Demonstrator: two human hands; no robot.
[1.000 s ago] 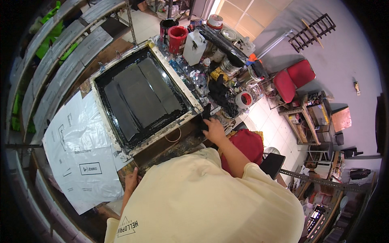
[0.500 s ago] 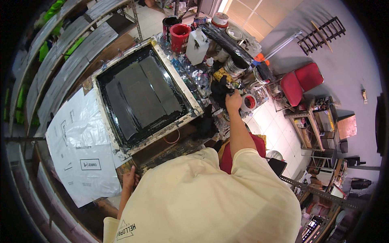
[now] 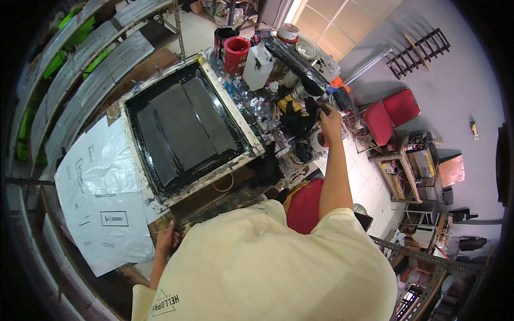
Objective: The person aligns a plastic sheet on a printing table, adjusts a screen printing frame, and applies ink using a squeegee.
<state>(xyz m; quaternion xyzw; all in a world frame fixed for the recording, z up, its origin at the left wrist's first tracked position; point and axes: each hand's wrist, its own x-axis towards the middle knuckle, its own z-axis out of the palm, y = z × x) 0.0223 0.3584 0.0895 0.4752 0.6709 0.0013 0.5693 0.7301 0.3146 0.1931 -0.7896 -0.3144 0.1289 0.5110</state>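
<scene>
A screen-printing frame (image 3: pixel 201 176) lies on the bench at the left of centre, with pale, ink-stained sides. Black ink lines the border of its dark mesh (image 3: pixel 179 125). My left hand (image 3: pixel 166 239) rests at the bench edge by the frame's near corner, one finger stretched out and the others partly hidden. On the right, my right arm reaches over the cluttered bench. The fingers of my right hand (image 3: pixel 329 116) are pinched at the edge of a black rag (image 3: pixel 296 123), which is bunched among the cans.
White printed plastic sheeting (image 3: pixel 110 198) covers the left side. Behind the frame stand a red bucket (image 3: pixel 235 55), a white jug (image 3: pixel 258 67) and a black squeegee-like bar (image 3: pixel 297 61). Drying racks (image 3: pixel 101 80) curve along the left. A red chair (image 3: pixel 383 117) stands by the wall.
My right hand has moved right and slightly farther away, and the upper part of the black rag has shifted with it. My left hand stays at the bench edge. The view has shifted slightly.
</scene>
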